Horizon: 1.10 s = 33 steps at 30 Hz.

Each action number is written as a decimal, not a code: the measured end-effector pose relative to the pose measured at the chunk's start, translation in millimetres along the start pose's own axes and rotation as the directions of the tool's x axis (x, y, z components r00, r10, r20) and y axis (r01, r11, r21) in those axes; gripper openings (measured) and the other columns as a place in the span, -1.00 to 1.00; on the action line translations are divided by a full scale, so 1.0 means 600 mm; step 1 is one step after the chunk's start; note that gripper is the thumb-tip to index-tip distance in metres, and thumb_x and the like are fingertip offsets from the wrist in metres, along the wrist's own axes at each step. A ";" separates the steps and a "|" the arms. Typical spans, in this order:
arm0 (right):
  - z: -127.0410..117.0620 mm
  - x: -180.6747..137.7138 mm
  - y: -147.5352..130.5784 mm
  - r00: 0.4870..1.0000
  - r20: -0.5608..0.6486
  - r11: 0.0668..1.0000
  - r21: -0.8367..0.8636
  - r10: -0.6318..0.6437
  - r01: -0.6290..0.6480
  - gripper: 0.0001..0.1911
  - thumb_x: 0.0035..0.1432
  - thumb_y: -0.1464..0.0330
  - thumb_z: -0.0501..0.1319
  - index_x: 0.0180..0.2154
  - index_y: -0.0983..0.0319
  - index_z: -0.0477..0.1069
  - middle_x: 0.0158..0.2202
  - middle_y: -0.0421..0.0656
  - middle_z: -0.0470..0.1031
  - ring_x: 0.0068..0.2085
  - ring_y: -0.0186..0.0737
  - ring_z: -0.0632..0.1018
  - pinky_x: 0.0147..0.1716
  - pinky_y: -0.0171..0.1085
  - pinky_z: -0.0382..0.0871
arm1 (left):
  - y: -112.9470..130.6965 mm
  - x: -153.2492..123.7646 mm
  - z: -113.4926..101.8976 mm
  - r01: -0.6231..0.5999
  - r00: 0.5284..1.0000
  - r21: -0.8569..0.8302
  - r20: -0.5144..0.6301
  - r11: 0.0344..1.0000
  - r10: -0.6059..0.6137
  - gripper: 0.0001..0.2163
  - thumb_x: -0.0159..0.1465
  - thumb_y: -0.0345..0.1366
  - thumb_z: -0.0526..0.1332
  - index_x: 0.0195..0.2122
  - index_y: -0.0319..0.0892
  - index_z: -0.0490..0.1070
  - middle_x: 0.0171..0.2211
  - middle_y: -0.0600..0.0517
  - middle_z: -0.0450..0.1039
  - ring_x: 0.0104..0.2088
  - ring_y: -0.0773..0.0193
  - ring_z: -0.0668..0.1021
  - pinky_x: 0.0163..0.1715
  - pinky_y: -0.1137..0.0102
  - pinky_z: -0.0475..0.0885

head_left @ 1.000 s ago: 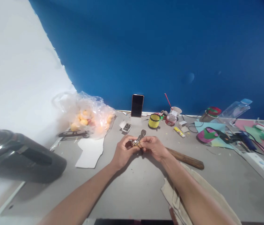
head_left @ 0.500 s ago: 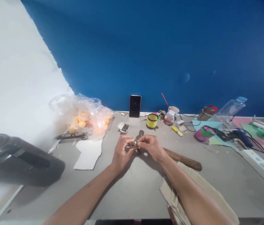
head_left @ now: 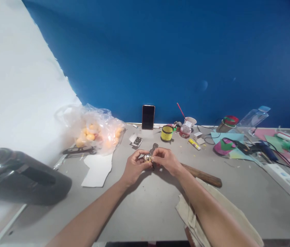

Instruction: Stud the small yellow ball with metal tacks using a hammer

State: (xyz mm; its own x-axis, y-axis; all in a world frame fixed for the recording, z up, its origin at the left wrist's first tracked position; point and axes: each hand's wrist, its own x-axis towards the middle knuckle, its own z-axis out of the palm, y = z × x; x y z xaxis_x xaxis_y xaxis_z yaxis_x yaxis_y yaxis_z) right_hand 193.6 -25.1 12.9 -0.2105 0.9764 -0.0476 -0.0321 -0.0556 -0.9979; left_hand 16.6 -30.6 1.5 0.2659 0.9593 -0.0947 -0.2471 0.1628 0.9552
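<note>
Over the middle of the table, a small round piece (head_left: 147, 158) with shiny silver studs and some yellow on it sits between my two hands. My left hand (head_left: 135, 166) pinches it from the left, thumb below and fingers above. On its right side, the closed fingertips of my right hand (head_left: 166, 159) touch it; whether they also hold a tiny part is hidden. A hammer lies behind and under my right hand, its metal head (head_left: 154, 147) just beyond the fingers and its wooden handle (head_left: 205, 176) running out to the right. An opened small white box (head_left: 136, 141) of metal studs stands behind my left hand.
A phone (head_left: 148, 117) leans against the blue wall. Left are a fruit bag (head_left: 91, 128), white paper (head_left: 99, 169) and a large dark bottle (head_left: 24, 176). A yellow cup (head_left: 167, 133), glue stick (head_left: 194, 144), cloth (head_left: 227, 206) and power strip (head_left: 284, 178) lie right.
The studded piece has turned in my fingers, so more of its silver studs and a yellow part face me. Both hands stay in nearly the same place.
</note>
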 end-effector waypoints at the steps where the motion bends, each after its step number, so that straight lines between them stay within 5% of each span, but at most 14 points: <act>1: 0.000 0.000 0.000 1.000 0.002 1.000 -0.011 0.003 -0.003 -0.69 -0.04 0.16 0.43 -0.44 0.23 0.42 -0.55 -0.23 0.48 -0.56 -0.36 0.40 -0.54 -0.36 0.25 | 0.000 0.001 0.000 0.007 1.000 -0.012 0.003 1.000 -0.007 -0.50 -0.03 -0.27 0.53 -0.09 -0.20 0.42 -0.44 0.03 0.61 -0.42 0.21 0.62 -0.29 0.26 0.56; 11: -0.012 0.009 0.005 0.980 -0.142 0.925 -0.371 -0.136 0.075 -0.83 0.08 0.25 0.26 -0.46 0.20 0.38 -0.54 -0.26 0.44 -0.51 -0.32 0.38 -0.47 -0.32 0.23 | -0.007 0.009 -0.005 0.077 0.995 -0.142 0.077 0.987 -0.066 -0.53 0.03 -0.29 0.53 -0.03 -0.24 0.52 -0.40 0.00 0.57 -0.47 0.30 0.56 -0.43 0.40 0.47; 17: -0.046 0.007 0.002 0.968 -0.178 0.526 -0.848 -0.174 -0.062 -0.80 0.11 0.31 0.28 -0.21 0.24 0.48 -0.18 -0.07 0.54 -0.20 -0.16 0.49 -0.27 -0.27 0.20 | 0.000 0.021 -0.025 0.150 0.986 -0.325 0.122 0.934 -0.116 -0.57 0.07 -0.36 0.51 -0.02 -0.23 0.54 -0.28 -0.06 0.57 -0.43 0.36 0.56 -0.43 0.47 0.47; 24: -0.041 0.003 0.004 0.998 -0.064 0.332 -0.942 -0.016 -0.055 -0.72 0.08 0.21 0.39 -0.21 0.21 0.48 -0.14 -0.09 0.51 -0.13 -0.14 0.49 -0.33 -0.29 0.10 | -0.006 0.030 -0.039 0.153 0.987 -0.360 0.106 0.920 -0.123 -0.61 0.14 -0.37 0.45 0.01 -0.27 0.51 -0.29 -0.08 0.55 -0.39 0.31 0.60 -0.40 0.48 0.49; 29: -0.032 -0.001 0.004 0.993 -0.041 0.162 -0.986 -0.108 -0.023 -0.86 0.28 0.30 0.24 -0.21 0.24 0.49 -0.15 -0.01 0.55 -0.13 -0.09 0.55 -0.33 -0.26 0.16 | -0.004 0.039 -0.050 0.120 0.993 -0.391 0.063 0.913 -0.104 -0.61 0.10 -0.36 0.47 -0.03 -0.27 0.52 -0.24 -0.10 0.55 -0.38 0.32 0.59 -0.38 0.46 0.49; 33: -0.026 -0.007 -0.010 0.965 -0.108 0.187 -0.980 -0.241 -0.063 -0.75 0.42 0.32 0.06 -0.19 0.23 0.50 -0.20 0.01 0.61 -0.21 -0.11 0.60 -0.33 -0.24 0.19 | 0.001 0.044 -0.054 0.091 0.995 -0.385 0.001 0.918 -0.098 -0.56 0.07 -0.39 0.47 0.01 -0.23 0.51 -0.18 -0.13 0.56 -0.38 0.32 0.57 -0.39 0.43 0.47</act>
State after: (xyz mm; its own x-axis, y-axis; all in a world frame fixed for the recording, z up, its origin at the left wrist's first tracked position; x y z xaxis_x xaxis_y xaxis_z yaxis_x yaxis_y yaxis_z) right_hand 209.9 -25.7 18.1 -0.0902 0.9777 0.1897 0.9650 0.1328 -0.2259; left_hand -6.6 2.5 -9.3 0.2895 0.9385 -0.1880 -0.5618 0.3257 0.7605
